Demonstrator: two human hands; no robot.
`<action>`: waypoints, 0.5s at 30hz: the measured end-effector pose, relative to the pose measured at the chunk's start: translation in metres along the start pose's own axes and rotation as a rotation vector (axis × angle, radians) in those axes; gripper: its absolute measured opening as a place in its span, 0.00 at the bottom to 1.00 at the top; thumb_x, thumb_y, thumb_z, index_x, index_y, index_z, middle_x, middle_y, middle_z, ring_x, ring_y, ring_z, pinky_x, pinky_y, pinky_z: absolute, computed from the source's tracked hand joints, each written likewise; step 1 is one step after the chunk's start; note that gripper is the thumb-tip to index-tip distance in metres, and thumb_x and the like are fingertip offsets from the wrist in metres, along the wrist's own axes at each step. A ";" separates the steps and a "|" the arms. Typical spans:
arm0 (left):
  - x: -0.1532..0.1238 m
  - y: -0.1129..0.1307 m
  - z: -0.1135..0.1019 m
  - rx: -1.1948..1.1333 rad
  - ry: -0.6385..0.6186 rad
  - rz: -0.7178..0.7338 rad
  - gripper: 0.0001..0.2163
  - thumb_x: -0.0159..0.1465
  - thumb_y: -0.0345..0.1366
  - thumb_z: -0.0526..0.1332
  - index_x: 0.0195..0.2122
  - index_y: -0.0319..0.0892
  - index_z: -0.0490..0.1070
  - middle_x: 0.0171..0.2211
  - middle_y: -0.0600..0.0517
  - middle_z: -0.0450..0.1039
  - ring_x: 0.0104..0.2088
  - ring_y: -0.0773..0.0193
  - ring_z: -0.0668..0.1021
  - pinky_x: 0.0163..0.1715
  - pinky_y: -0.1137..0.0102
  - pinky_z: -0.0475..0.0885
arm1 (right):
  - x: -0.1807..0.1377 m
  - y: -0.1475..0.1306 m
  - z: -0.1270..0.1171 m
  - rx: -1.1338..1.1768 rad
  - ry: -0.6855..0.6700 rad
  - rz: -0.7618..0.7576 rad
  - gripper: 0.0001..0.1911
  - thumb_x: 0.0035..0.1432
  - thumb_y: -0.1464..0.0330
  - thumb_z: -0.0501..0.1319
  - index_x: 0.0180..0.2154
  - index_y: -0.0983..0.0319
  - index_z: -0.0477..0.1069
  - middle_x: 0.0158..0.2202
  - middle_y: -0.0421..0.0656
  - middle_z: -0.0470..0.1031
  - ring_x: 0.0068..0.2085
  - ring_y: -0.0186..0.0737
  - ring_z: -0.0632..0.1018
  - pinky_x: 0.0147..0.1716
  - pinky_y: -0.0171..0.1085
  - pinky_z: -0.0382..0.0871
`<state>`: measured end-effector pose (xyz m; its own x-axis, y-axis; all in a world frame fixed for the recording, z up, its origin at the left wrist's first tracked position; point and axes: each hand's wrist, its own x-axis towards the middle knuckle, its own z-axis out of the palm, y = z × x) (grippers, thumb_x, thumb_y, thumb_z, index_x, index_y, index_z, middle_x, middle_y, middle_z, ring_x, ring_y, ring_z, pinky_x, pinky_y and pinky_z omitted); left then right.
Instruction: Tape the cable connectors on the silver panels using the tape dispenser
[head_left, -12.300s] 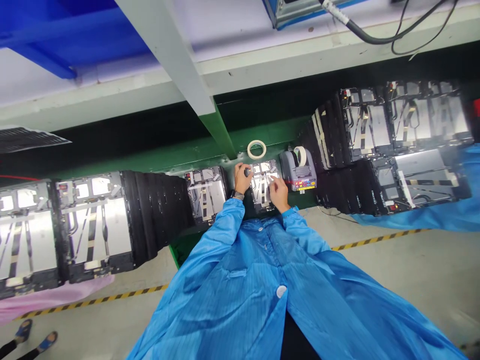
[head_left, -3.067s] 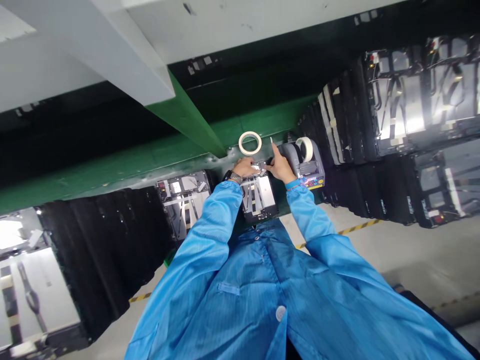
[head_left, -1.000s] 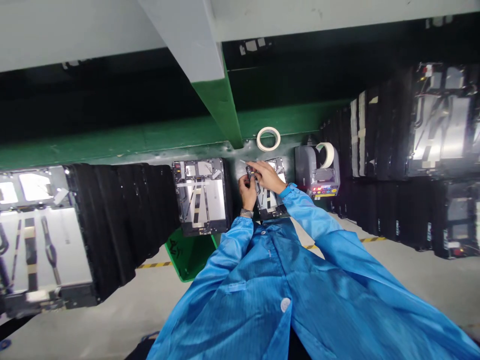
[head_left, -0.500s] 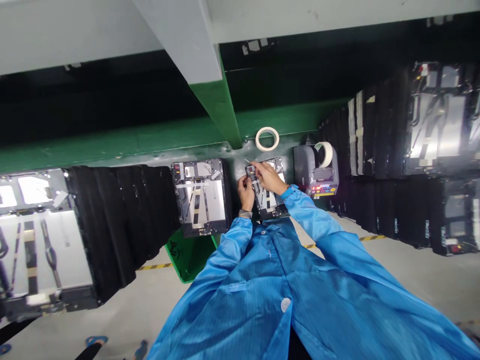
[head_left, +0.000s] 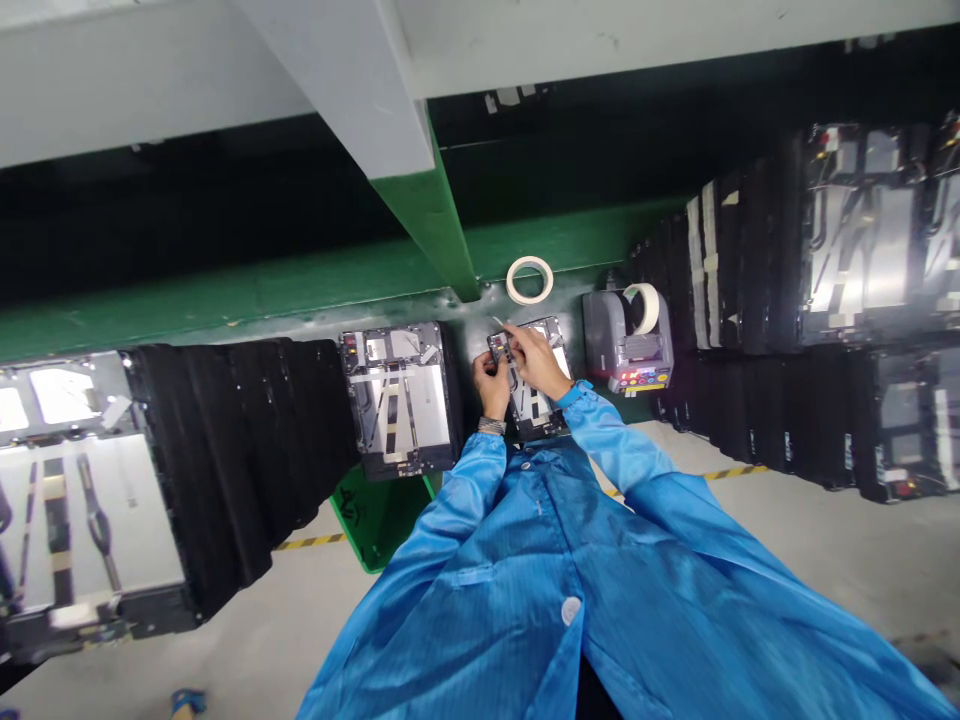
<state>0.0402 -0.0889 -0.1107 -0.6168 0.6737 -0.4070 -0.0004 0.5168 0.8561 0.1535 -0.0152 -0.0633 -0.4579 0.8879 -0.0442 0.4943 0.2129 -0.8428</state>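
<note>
the black-framed panel [head_left: 534,408] lies on the green tabletop [head_left: 571,296], right under and between the two hands. the left hand [head_left: 492,388] is at its upper left edge, fingers bent and thumb drawn in close to them; whether they are clamped on the edge i cannot tell. the right hand [head_left: 537,360] lies across the panel's upper part, index finger stretched toward the upper left corner, the others curled. a small pale strip [head_left: 498,322] shows at that fingertip, though whether it is pinched there i cannot tell.

the panel is slightly turned, flat-looking, with a bright silvery face crossed by dark bands, a dark lower border, and a speck of red near the upper left corner; the hands hide part of it. a tape roll [head_left: 511,281] lies just beyond it, and a grey tape dispenser [head_left: 601,338] stands to its right.
</note>
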 end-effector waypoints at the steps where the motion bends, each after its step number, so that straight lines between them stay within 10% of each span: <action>1: 0.000 0.000 -0.001 -0.007 -0.007 -0.002 0.11 0.67 0.40 0.68 0.47 0.41 0.74 0.48 0.45 0.78 0.43 0.61 0.78 0.50 0.63 0.74 | -0.005 -0.005 0.000 0.067 0.062 0.042 0.30 0.62 0.75 0.57 0.65 0.60 0.70 0.43 0.48 0.76 0.49 0.52 0.73 0.57 0.52 0.68; 9: 0.002 0.004 -0.006 -0.061 -0.042 -0.005 0.15 0.66 0.42 0.69 0.50 0.42 0.73 0.49 0.45 0.78 0.45 0.59 0.79 0.49 0.63 0.75 | -0.056 -0.042 0.018 1.180 0.192 0.582 0.22 0.58 0.66 0.69 0.54 0.57 0.76 0.33 0.38 0.78 0.30 0.37 0.72 0.32 0.36 0.66; 15: 0.002 0.012 -0.012 -0.069 -0.069 0.059 0.25 0.66 0.42 0.70 0.62 0.46 0.67 0.58 0.43 0.74 0.50 0.58 0.80 0.50 0.64 0.76 | -0.055 -0.044 0.024 1.592 0.139 0.783 0.20 0.62 0.70 0.61 0.55 0.57 0.75 0.29 0.37 0.75 0.27 0.35 0.70 0.29 0.34 0.67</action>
<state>0.0298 -0.0873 -0.0973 -0.5619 0.7379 -0.3739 -0.0213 0.4389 0.8983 0.1390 -0.0830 -0.0369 -0.3873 0.6209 -0.6815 -0.6179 -0.7235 -0.3080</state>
